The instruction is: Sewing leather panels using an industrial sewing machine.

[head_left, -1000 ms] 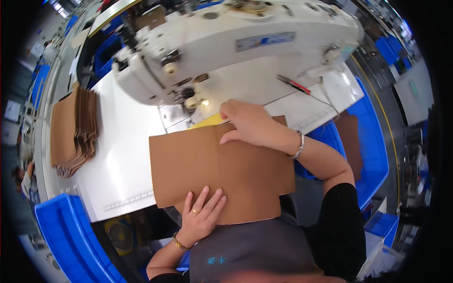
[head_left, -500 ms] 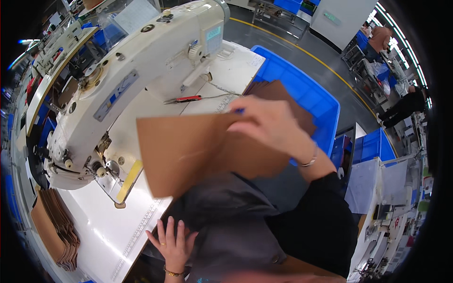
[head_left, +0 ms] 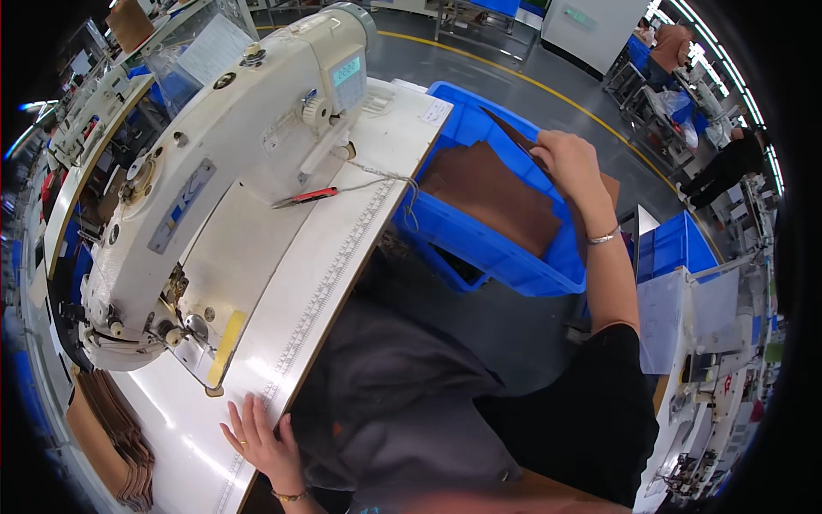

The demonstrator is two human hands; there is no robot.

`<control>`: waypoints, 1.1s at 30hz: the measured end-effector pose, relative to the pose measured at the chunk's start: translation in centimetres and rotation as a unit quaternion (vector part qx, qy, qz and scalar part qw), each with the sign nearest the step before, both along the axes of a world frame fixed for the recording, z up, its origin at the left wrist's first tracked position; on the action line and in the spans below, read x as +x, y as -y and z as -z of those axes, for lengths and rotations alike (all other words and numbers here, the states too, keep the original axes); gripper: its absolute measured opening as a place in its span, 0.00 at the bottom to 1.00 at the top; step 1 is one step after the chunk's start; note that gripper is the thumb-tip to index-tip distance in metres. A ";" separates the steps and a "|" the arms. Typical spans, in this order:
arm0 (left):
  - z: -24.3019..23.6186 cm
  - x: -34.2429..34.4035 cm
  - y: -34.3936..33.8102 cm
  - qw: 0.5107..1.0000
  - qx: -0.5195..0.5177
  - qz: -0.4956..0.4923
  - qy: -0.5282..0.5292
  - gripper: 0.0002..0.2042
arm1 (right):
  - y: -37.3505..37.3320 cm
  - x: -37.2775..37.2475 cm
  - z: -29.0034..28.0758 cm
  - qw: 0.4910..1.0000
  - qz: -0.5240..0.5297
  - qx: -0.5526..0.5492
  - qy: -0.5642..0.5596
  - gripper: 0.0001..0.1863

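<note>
My right hand [head_left: 572, 169] is raised over the right side of a blue plastic bin [head_left: 505, 272]. Its fingers pinch a brown leather-like panel [head_left: 512, 131], seen nearly edge-on, with part of it behind the hand. Inside the bin lies a pile of similar brown panels [head_left: 501, 188]. My left hand [head_left: 264, 441] rests at the table's front edge, fingers spread, holding nothing. Left of it, a stack of folded brown pieces [head_left: 107, 437] sits on the white sewing table [head_left: 300, 295]. The needle area of a cream industrial sewing machine [head_left: 205, 171] stands beyond that hand.
Red-handled snips [head_left: 306, 197] lie on the table by the machine, near a grey cord [head_left: 377, 180] that hangs over the edge. A yellow strip [head_left: 226, 347] marks the machine bed. Another blue bin [head_left: 681, 244] stands at right. Farther back, people work at benches.
My right hand has carried the brown panel from over my lap and the table edge to the right, above the blue bin. My left hand has shifted left onto the tabletop.
</note>
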State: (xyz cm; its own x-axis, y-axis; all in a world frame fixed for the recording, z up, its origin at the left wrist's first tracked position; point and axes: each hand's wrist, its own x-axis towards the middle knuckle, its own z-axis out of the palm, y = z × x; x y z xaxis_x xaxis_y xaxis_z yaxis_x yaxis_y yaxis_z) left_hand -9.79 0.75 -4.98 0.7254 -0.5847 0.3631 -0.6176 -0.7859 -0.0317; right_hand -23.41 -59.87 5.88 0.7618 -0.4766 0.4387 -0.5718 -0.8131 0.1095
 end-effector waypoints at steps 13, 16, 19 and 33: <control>0.3 0.2 0.1 0.999 0.012 -0.001 0.031 0.22 | 10.8 -0.6 10.1 0.924 0.009 0.340 0.176 0.10; 0.3 0.0 0.1 1.000 0.016 -0.003 0.024 0.23 | 11.6 -0.8 13.6 0.946 0.130 0.282 0.096 0.10; 0.2 0.0 0.2 1.000 0.014 -0.003 0.015 0.23 | 13.1 -1.7 18.1 0.973 0.174 0.154 -0.009 0.10; 0.2 0.1 0.0 1.000 0.019 0.001 0.005 0.21 | 13.6 1.2 25.2 0.944 0.113 0.299 -0.075 0.20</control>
State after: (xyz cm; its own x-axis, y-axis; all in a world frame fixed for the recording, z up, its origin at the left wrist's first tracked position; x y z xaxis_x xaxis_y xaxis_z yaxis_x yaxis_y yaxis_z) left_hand -9.68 0.77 -5.17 0.7201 -0.6001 0.3482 -0.6194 -0.7822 -0.0671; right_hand -22.22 -73.48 -19.28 0.6428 -0.7632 -0.0654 -0.7528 -0.6136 -0.2382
